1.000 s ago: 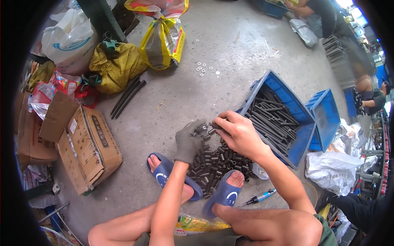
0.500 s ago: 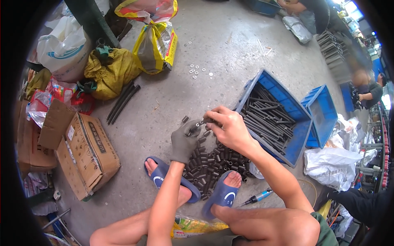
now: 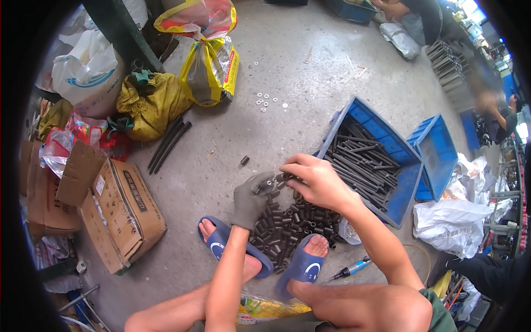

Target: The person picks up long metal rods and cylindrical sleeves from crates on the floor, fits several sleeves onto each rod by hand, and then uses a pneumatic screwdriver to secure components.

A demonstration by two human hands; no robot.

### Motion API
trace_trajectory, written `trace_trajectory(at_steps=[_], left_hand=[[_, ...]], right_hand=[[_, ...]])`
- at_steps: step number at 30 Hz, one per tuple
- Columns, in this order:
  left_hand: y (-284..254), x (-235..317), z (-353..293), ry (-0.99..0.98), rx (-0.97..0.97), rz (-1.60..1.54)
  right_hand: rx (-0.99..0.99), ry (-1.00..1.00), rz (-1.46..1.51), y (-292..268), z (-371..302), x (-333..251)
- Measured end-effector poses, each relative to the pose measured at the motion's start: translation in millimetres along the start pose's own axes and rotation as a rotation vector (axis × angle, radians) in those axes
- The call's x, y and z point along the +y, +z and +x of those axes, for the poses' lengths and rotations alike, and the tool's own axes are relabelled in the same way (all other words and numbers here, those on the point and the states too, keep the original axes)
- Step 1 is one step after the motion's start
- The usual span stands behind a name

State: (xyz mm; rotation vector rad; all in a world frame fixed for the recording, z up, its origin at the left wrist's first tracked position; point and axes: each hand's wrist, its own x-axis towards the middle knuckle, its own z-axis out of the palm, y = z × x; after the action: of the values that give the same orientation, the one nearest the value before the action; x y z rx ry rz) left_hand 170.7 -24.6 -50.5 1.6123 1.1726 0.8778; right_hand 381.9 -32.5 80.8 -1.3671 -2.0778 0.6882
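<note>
My left hand (image 3: 250, 202), in a grey glove, is closed with fingertips curled round a small piece whose pale, ring-like end shows; the rest of it is hidden. Just right of it, my bare right hand (image 3: 319, 181) pinches a short dark tube (image 3: 281, 178) between thumb and fingers. The two hands' fingertips nearly meet. Beneath them a heap of short dark tubes (image 3: 296, 221) lies on the floor between my sandalled feet. One loose short tube (image 3: 245, 160) rests apart, beyond my left hand.
A blue crate (image 3: 412, 188) of long dark rods stands at the right, beside another blue crate (image 3: 440, 166). Near my right foot are a small tub (image 3: 348, 231) and a blue power screwdriver (image 3: 354, 268). Left are a cardboard box (image 3: 124, 216) and sacks. Pale washers (image 3: 260, 102) lie ahead; people work far right.
Both hands have drawn slightly nearer me, still close together. The loose tube beyond the left hand now lies farther from it. The small tub shows more beside my right forearm.
</note>
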Motion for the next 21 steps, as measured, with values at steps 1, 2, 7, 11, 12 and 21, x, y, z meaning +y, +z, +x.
trace_trajectory(at_steps=[1,2,7,11,12,21], left_hand=[[-1.3,0.6,-2.3,-0.005,0.003,0.005],[-3.2,1.4,-4.5,-0.044,-0.006,-0.105],[-1.5,5.5,-1.5,-0.060,-0.078,-0.089],[2.1,6.4,-0.6,0.013,-0.053,-0.042],[2.9,8.8,-0.4,0.012,-0.052,-0.047],[2.3,13.5,1.2,0.038,-0.023,0.003]], right_hand=[[0.029,0.037,0.015,-7.4,-3.1,-2.0],[0.102,0.058,0.045,-10.1,-6.3,1.6],[0.090,0.167,0.408,-21.6,-3.4,-8.2],[0.029,-0.032,0.104,-17.1,4.2,-16.4],[0.044,-0.059,0.055,-13.0,4.9,-19.4],[0.003,-0.113,-0.233,0.6,7.3,-22.4]])
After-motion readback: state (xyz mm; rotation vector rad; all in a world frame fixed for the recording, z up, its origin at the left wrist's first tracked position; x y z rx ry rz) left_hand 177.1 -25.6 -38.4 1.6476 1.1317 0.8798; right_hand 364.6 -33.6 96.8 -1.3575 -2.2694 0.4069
